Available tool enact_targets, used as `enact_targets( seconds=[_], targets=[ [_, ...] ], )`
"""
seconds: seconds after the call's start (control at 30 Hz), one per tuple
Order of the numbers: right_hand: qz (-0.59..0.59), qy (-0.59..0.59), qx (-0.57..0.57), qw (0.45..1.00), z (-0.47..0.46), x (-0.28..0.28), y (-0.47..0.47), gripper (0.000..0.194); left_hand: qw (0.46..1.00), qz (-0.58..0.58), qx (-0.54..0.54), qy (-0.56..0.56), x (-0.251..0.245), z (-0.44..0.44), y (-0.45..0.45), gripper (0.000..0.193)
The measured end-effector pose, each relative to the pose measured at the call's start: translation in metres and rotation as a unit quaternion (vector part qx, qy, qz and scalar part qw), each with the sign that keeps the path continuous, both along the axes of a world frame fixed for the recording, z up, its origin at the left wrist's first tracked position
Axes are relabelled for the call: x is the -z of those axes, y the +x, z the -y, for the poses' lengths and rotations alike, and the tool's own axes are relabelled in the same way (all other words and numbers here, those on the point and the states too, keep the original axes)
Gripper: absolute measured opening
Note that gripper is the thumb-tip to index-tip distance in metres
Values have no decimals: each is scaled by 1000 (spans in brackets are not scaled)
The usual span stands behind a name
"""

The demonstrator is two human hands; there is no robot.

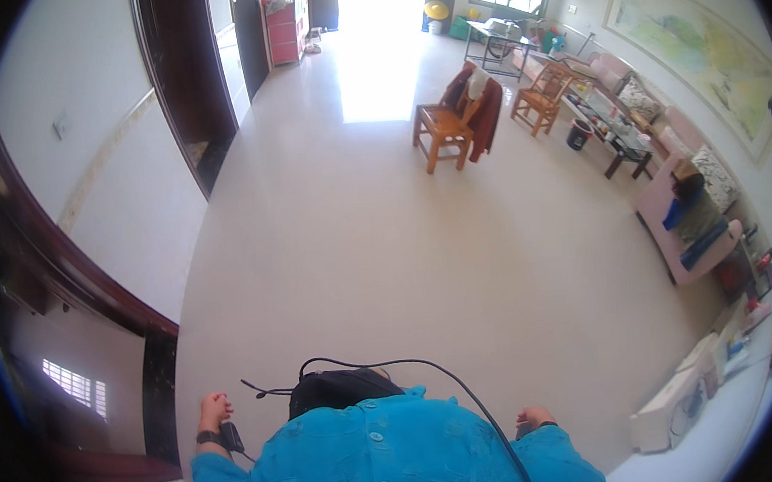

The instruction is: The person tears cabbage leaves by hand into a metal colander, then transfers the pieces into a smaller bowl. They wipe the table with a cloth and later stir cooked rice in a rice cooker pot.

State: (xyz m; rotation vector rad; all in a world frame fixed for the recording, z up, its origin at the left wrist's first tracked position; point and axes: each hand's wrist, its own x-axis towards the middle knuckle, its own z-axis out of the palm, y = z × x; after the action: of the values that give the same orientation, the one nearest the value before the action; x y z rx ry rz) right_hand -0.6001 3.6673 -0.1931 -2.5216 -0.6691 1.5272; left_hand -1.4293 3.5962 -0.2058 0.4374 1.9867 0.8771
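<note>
My left hand (pixel 217 407) hangs beside my body at the lower left, its fingers curled in and nothing seen in it. A dark band (pixel 209 437) circles that wrist, and a small black device (pixel 231 437) with a cable sits beside it. At my other side is my right hand (pixel 534 416), partly hidden; its fingers look bent, and whether they hold anything is unclear. A black cable (pixel 429 362) loops across my blue buttoned shirt (pixel 348 448). Below the shirt's hem shows black clothing (pixel 333 389). Both hands are apart from the furniture.
Pale glossy floor (pixel 345 244) stretches ahead. A wooden chair (pixel 445 124) with clothes over its back stands there, another chair (pixel 541 97) behind it. Rightward are a bin (pixel 579 135), a glass-topped table (pixel 630 147), a pink sofa (pixel 660 219) and a white box (pixel 668 416). Doorways line the left wall (pixel 115 167).
</note>
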Motion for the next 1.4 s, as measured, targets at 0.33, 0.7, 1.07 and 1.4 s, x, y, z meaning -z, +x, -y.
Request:
enact_targets(
  seconds=[0.33, 0.7, 1.07, 1.4],
  targets=[
    [-40, 245, -60, 967, -477, -55, -124, 35, 858, -403, 237, -210, -27, -155, -69, 30],
    [377, 159, -188, 893, -670, 33, -62, 19, 976, -203, -36, 64, 2, -703, -146, 21],
    [25, 156, 340, 927, -961, 21, -32, 28, 955, -88, 90, -269, -63, -1051, -95, 86],
    [229, 377, 6, 897, -1416, -75, -43, 28, 931, -171, 250, -202, -39, -1245, -140, 53]
  ],
)
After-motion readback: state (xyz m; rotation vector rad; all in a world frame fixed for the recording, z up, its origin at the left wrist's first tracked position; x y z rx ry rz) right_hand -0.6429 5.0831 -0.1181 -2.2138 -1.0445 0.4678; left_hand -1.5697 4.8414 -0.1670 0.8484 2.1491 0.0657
